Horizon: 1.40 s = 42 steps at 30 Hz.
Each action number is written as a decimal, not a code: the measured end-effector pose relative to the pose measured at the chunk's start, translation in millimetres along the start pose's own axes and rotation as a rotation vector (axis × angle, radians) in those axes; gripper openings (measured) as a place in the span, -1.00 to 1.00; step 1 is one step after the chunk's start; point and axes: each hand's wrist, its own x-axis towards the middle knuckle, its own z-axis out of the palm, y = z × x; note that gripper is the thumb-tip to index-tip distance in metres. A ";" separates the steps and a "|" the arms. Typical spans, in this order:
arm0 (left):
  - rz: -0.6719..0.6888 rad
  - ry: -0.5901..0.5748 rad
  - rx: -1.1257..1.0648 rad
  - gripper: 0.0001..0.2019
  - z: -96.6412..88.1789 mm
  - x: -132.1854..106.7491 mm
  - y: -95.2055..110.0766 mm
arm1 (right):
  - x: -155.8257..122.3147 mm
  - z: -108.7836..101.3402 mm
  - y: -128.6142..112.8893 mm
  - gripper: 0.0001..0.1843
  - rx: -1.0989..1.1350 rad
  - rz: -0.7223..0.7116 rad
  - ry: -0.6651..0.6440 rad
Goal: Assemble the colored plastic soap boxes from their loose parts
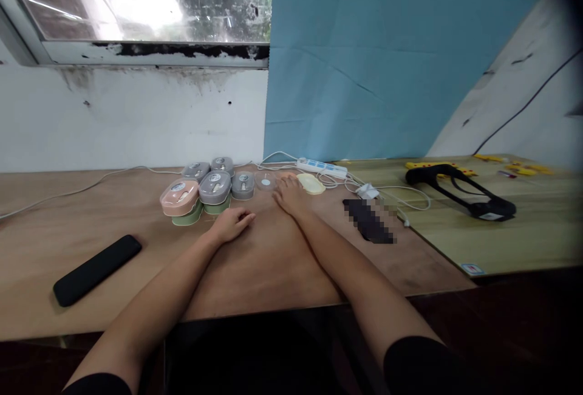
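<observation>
My left hand (231, 225) rests on the table, its fingers loosely bent with nothing visible in them. Just beyond it sit small oval boxes with clear lids: a pink box (180, 198), a grey box (215, 187) and a smaller grey box (243, 186). Green bases show beneath two of them. My right hand (291, 195) reaches farther forward, palm down with fingers stretched out. It lies between a clear lid (265, 181) on its left and a pale yellow lid (311, 184) on its right. A small pinkish edge shows past its fingertips, mostly hidden.
A black phone-like slab (98, 269) lies at the left. Behind the lids is a white power strip (321, 168) with tangled cables and a white adapter (367, 191). To the right are a blurred dark object (368, 221), a black headband-like frame (460, 191) and yellow pieces (526, 169).
</observation>
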 end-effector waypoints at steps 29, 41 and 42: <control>0.035 0.159 -0.001 -0.69 -0.7 -0.1 -8.2 | 1.8 8.1 6.2 -0.71 0.178 0.048 0.140; 0.067 0.180 -0.033 -0.73 3.8 2.4 -6.9 | 3.9 0.1 -75.6 -0.40 0.177 -0.290 0.000; 0.058 0.187 -0.029 -0.73 3.0 2.1 -6.8 | 5.4 3.1 -83.5 -0.35 0.179 -0.294 -0.034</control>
